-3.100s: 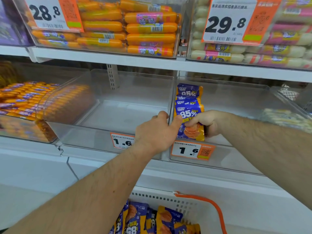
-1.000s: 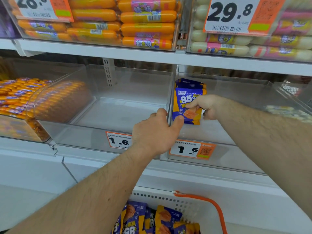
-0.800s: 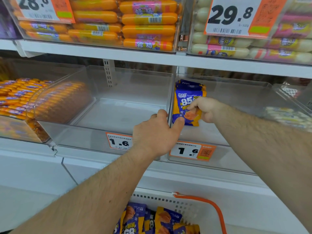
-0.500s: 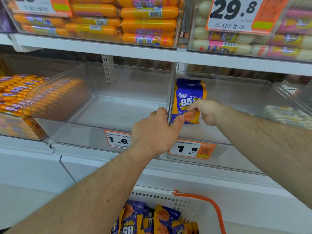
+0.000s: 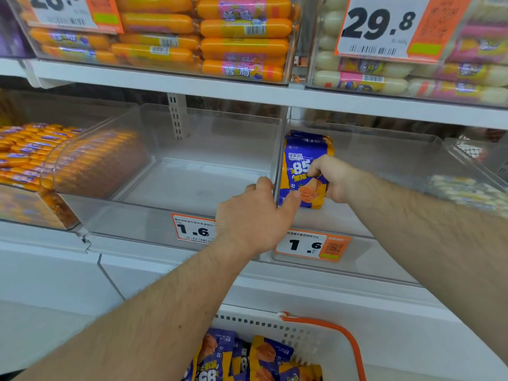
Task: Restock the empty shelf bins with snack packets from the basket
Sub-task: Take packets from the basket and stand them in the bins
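Note:
A stack of blue-and-orange snack packets (image 5: 298, 152) stands upright against the left wall of the right clear bin (image 5: 384, 166). My right hand (image 5: 334, 177) is shut on the front packets from the right. My left hand (image 5: 255, 215) grips the divider wall between the two bins, thumb pressing the packets' lower left corner. The middle clear bin (image 5: 170, 188) holds nothing. At the bottom sits the white basket (image 5: 308, 334) with an orange handle, holding several more of the same packets (image 5: 247, 356).
A bin of small orange sausages (image 5: 24, 152) is at the left. The upper shelf carries orange sausages (image 5: 242, 28) and pale sausages (image 5: 362, 81) behind price tags. Price labels (image 5: 312, 244) front both bins. Pale packets (image 5: 464, 191) lie far right.
The packets went from a leaning row near the bin's front to an upright stack pushed deeper along the left wall. My right hand stays on them; my left hand has kept its grip.

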`<state>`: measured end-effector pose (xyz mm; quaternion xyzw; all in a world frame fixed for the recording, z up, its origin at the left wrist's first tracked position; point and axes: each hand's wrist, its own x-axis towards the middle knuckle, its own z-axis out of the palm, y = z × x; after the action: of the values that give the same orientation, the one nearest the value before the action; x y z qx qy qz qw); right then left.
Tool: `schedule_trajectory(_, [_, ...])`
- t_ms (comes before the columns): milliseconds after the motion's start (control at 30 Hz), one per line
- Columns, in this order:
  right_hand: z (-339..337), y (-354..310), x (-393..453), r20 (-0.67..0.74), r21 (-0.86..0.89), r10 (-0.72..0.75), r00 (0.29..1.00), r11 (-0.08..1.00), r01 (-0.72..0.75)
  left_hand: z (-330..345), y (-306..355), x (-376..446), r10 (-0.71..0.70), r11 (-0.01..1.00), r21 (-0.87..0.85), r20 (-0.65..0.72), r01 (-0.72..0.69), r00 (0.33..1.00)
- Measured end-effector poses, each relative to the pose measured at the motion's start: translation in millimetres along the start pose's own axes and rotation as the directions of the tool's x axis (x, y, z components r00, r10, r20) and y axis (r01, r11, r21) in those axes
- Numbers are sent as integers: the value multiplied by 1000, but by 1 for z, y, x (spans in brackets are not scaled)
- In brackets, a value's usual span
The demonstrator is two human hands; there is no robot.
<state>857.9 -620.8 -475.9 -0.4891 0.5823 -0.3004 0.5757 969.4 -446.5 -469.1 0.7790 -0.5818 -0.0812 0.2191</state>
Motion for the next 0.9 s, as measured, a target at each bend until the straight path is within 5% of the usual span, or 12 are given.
schedule_trajectory(667, [-7,-1,-33,-4,-298,-54,999,953,51,-3,-2,0,27,999,-34,-5,-27,1000])
schedule_trajectory(800, [-7,-8,-72,-222,-645,-227,948,764,32,-7,-4,1,25,993,-117,88,-15,996])
schedule_trajectory(900, [4,-9,-109,-239,-841,-471,849,537,61,-13,-6,-2,78,951,-305,79,-51,994])
